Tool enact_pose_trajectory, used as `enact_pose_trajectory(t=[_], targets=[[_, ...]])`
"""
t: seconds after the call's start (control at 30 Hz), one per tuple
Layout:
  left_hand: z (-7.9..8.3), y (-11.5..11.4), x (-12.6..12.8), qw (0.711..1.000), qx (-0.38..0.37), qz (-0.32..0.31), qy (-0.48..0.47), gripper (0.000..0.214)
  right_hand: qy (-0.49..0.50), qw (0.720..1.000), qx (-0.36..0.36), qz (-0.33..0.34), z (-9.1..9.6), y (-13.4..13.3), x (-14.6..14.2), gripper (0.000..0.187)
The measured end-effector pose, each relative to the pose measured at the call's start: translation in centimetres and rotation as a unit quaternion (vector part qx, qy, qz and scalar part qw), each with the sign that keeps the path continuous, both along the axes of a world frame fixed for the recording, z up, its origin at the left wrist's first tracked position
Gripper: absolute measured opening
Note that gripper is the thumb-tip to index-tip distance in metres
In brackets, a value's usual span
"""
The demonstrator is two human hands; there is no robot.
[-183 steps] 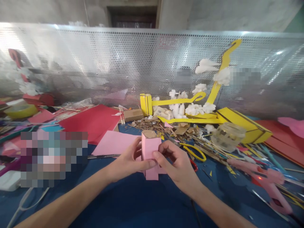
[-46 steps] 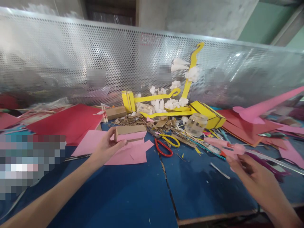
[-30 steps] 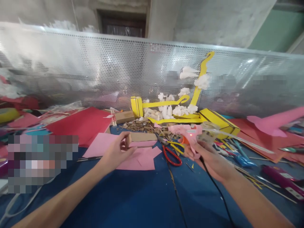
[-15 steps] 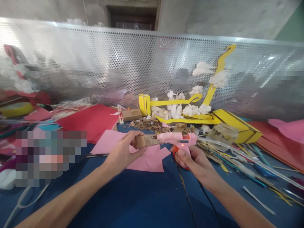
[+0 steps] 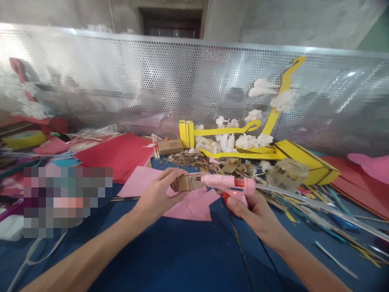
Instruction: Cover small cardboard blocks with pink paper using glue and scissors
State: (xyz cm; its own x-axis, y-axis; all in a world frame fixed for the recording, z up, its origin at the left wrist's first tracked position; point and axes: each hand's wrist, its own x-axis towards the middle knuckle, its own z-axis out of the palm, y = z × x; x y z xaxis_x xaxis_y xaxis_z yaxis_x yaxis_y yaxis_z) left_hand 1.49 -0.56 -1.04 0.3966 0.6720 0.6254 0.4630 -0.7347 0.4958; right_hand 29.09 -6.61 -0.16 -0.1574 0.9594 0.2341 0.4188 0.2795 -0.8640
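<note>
My left hand (image 5: 158, 194) pinches a small brown cardboard box (image 5: 184, 183) between thumb and fingers, raised over the table. A pink hot glue gun (image 5: 225, 184) is gripped in my right hand (image 5: 255, 215), its orange-red trigger under my fingers and a small light glowing on its side. The metal nozzle points left and meets the box's upper edge; whether glue is coming out I cannot tell. A long clear glue stick (image 5: 322, 209) runs out of the gun's back to the right. Beneath the box lies a cut sheet of pink paper (image 5: 194, 207).
Yellow paper letter shapes (image 5: 316, 162) with white fluff stand at the back against a perforated metal panel (image 5: 182, 81). Red card (image 5: 118, 156) lies to the left, a clear jar (image 5: 287, 174) and loose sticks to the right. A black cord (image 5: 238, 239) runs toward me.
The glue gun has tilted, its back end dipping slightly and shifting right, while its nozzle stays at the box. My left hand keeps its hold, and the view has drifted a little.
</note>
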Motion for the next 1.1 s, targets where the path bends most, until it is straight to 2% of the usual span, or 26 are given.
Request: enact_pose_trajectory(t=[0.27,0.57,1.1], targets=[[0.1,-0.1,-0.1,1.000,0.022,0.006,0.008,0.040,-0.036,0.999,-0.019,-0.022,-1.1,-0.1,0.1,0.056],[0.0,0.1,-0.1,1.000,0.019,0.009,0.012,0.039,-0.049,0.999,-0.001,-0.022,-1.1,-0.1,0.0,0.055],[0.5,0.2,-0.4,0.999,0.014,0.043,0.004,0.035,0.009,1.000,-0.025,-0.001,-1.9,0.0,0.1,0.055]])
